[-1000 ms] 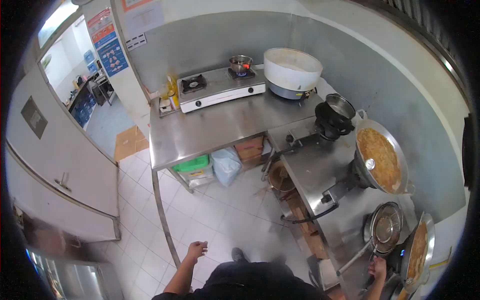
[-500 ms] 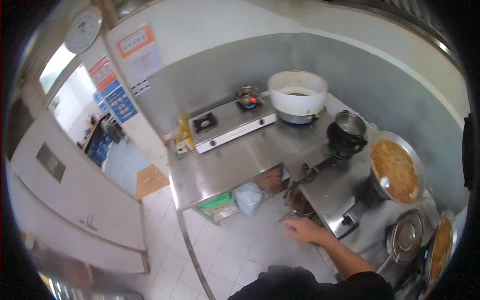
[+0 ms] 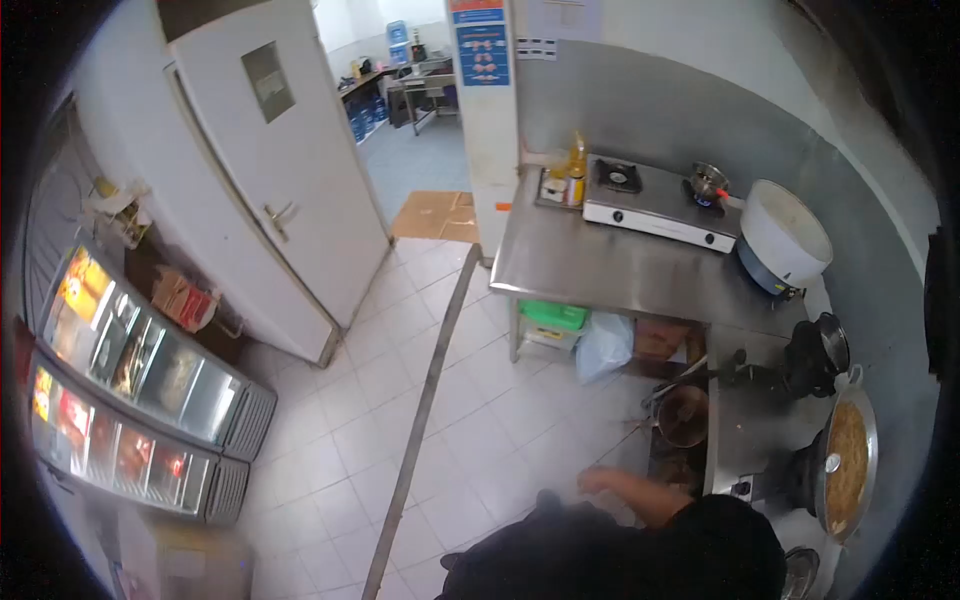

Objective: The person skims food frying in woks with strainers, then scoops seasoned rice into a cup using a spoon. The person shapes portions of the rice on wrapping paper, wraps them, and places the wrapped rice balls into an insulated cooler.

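Note:
My right hand [image 3: 598, 481] hangs low over the tiled floor, just left of the lower counter and the brown pot beneath it. Its fingers are blurred, and I cannot make out whether they are curled or hold anything. My left hand is out of the picture. Closest to the right hand is the brown pot [image 3: 682, 416] on the low shelf. A large wok [image 3: 850, 470] of orange-brown food sits on the burner counter at the right, well apart from the hand.
Ahead are a steel table [image 3: 600, 255], a two-burner stove [image 3: 655, 213] with a small pot [image 3: 708, 182], and a white round container [image 3: 787, 225]. Glass-front fridges [image 3: 140, 360] stand at left, near a white door [image 3: 280, 150]. Cardboard [image 3: 436, 215] lies in the doorway.
The view has swung left, bringing the fridges into sight and shifting the counters rightward. My left hand has left the view; my right hand has moved from beside the strainer to over the floor.

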The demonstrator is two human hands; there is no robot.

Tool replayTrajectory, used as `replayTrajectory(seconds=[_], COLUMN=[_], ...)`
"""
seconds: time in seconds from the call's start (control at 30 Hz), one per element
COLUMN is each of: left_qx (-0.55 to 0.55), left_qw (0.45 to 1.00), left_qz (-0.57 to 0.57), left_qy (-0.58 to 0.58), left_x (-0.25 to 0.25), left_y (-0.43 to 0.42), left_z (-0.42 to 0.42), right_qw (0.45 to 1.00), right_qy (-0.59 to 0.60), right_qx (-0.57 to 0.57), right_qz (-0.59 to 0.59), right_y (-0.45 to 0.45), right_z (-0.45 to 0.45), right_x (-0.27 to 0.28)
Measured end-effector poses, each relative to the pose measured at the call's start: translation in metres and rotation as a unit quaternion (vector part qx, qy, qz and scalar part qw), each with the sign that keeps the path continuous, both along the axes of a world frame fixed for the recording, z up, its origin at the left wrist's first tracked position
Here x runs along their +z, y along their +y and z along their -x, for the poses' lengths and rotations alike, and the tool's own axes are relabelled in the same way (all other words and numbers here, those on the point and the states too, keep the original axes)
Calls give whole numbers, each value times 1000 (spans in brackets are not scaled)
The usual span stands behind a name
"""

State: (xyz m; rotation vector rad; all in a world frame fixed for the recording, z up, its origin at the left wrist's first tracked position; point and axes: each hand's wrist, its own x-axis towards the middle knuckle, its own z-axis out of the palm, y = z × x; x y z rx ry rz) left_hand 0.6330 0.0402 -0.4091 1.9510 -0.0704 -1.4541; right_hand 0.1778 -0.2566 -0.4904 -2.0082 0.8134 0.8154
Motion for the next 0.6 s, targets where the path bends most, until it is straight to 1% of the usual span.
replayTrajectory(seconds=[0.07, 0.1, 0.13, 0.2, 0.23, 0.27, 0.37, 0.43, 0.53, 0.6], left_qx=[28, 43, 60, 98, 120, 143, 214, 266, 343, 397], left_qw=[1000, 999, 998, 995, 993, 990, 977, 964, 939, 918], left_qz=[2, 3, 6, 9, 11, 14, 14, 8, -4, -10], left_qy=[4, 4, 2, -2, -5, -8, -14, -14, -5, 6], left_x=[-7, -11, -14, -18, -20, -23, -31, -37, -52, -65], left_y=[48, 76, 105, 166, 196, 226, 315, 371, 451, 505], left_z=[-21, -32, -46, -74, -88, -100, -135, -152, -162, -160], right_qw=[992, 996, 987, 984, 982, 982, 980, 987, 991, 995], right_qy=[-80, 27, 133, 148, 156, 181, 176, 151, 120, 92], right_qx=[70, 53, 34, 28, 25, 38, -91, -36, -37, 28], right_qz=[60, 71, 84, 95, 105, 40, -12, -39, -46, 5], right_y=[-5, -8, -6, 13, 21, 38, 106, 133, 172, 189], right_z=[-20, -38, -59, -89, -104, -140, -235, -301, -392, -446], right_x=[2, -7, -21, -57, -62, -29, 22, 19, 23, 33])
